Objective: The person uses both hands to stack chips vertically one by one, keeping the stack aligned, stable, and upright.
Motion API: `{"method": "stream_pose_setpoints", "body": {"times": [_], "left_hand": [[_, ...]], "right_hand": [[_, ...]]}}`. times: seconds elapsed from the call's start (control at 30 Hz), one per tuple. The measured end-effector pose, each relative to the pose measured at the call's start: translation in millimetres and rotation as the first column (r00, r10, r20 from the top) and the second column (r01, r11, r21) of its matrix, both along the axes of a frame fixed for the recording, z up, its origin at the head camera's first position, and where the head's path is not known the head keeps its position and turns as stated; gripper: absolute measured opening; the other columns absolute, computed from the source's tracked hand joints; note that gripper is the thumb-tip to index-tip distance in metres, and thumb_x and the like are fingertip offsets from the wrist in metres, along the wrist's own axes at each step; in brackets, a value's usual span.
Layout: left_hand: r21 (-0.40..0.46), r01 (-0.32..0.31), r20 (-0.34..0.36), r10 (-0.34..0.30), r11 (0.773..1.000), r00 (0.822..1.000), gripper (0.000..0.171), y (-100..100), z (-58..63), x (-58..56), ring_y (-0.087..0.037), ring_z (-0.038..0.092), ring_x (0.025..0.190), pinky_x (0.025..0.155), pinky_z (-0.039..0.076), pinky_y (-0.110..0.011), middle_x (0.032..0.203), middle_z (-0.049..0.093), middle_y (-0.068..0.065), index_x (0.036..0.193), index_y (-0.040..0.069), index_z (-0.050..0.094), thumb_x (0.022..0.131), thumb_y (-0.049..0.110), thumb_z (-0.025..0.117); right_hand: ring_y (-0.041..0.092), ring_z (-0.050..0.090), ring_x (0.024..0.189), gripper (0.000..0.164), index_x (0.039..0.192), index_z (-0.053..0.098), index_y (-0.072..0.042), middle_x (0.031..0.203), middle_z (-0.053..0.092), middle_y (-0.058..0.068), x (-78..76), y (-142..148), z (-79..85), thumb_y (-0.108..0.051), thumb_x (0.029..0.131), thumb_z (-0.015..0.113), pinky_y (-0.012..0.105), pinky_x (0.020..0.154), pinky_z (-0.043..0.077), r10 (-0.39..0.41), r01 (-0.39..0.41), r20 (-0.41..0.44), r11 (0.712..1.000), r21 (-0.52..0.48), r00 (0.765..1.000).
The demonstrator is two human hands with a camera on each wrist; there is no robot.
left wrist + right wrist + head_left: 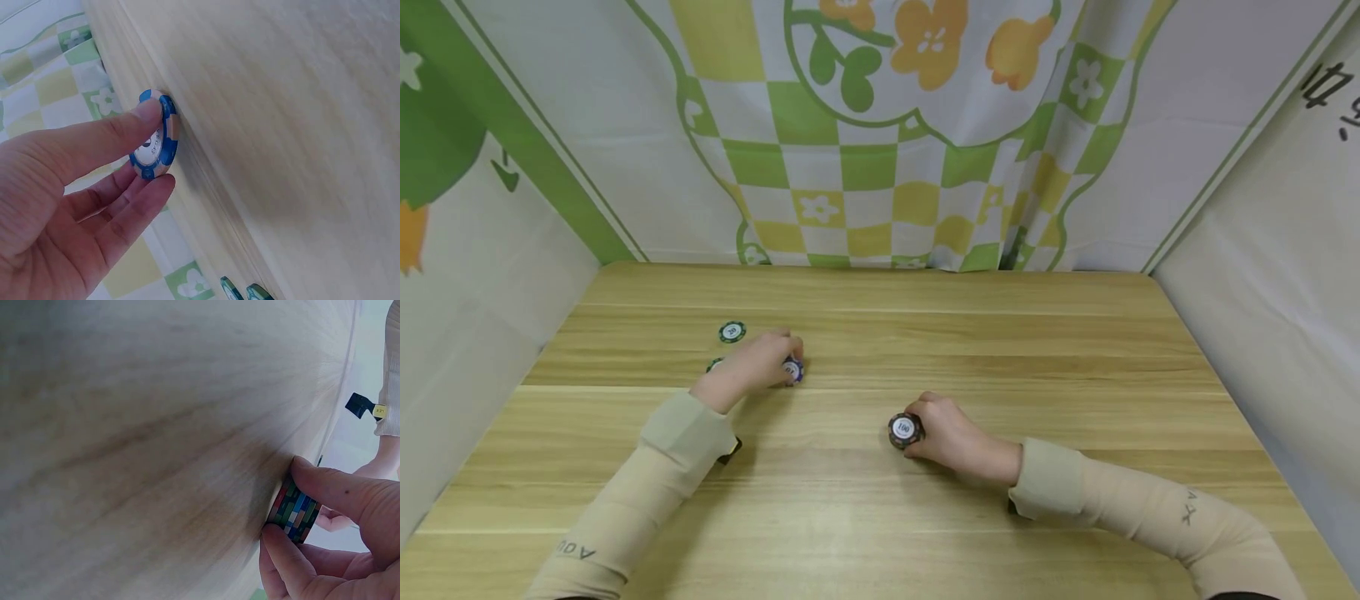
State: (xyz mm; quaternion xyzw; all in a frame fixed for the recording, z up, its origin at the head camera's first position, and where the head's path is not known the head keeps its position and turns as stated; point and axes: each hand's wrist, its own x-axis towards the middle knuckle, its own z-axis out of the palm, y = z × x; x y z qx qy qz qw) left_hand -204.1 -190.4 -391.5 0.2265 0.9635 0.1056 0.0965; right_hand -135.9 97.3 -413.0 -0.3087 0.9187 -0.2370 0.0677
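Note:
Thumb and fingers of my left hand (760, 360) pinch a blue-and-white poker chip (795, 372) by its edge, left of the table's middle. In the left wrist view the thumb covers part of the chip's (168, 147) rim; whether it touches the wood I cannot tell. A short stack of poker chips (903, 428), topped by a black one marked 100, stands on the table. My right hand (953, 435) grips that stack from the right. From the right wrist, the stack (295, 511) shows black, red, green and blue edges between thumb and fingers.
A green poker chip (732, 332) marked 20 lies flat behind my left hand. Another green chip (714, 364) is partly hidden by that wrist. The wooden table (1037, 333) ends at a checked curtain (865, 167), with pale cloth on both sides.

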Motion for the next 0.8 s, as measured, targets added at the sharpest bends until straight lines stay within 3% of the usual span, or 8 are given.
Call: {"method": "stream_pose_setpoints", "body": {"times": [0.13,0.6,0.8], "left_hand": [[0.003,0.008,0.003,-0.008,1.0,1.0,0.015,2,2.4,0.7,-0.022,0.056,0.082,0.072,0.048,-0.036,0.095,0.056,-0.008,0.097,0.004,0.061,0.082,0.007,0.065],[0.175,0.085,0.001,-0.086,0.981,0.996,0.004,11,8.6,0.6,-0.016,0.056,0.074,0.067,0.048,-0.032,0.078,0.062,-0.004,0.082,0.004,0.065,0.079,0.0,0.065],[0.171,0.101,0.018,-0.105,0.98,0.994,0.002,24,13.2,5.1,-0.015,0.057,0.074,0.067,0.048,-0.029,0.078,0.062,-0.001,0.082,0.003,0.065,0.08,0.002,0.065]], "right_hand": [[0.017,0.057,0.078,0.038,0.093,0.064,0.005,0.084,0.059,0.008,-0.5,0,-0.4,-0.011,0.064,0.081,0.026,0.067,0.05,0.007,-0.007,-0.001,1.0,0.003,1.0],[0.017,0.057,0.079,0.039,0.095,0.064,0.005,0.085,0.059,0.008,-0.3,1,0.9,-0.012,0.064,0.081,0.026,0.068,0.05,-0.001,0.001,0.011,1.0,0.003,1.0],[0.017,0.057,0.08,0.039,0.095,0.064,0.005,0.085,0.059,0.008,-0.2,1,1.3,-0.012,0.064,0.082,0.027,0.069,0.05,0.0,0.0,0.009,1.0,0.007,1.0]]}}
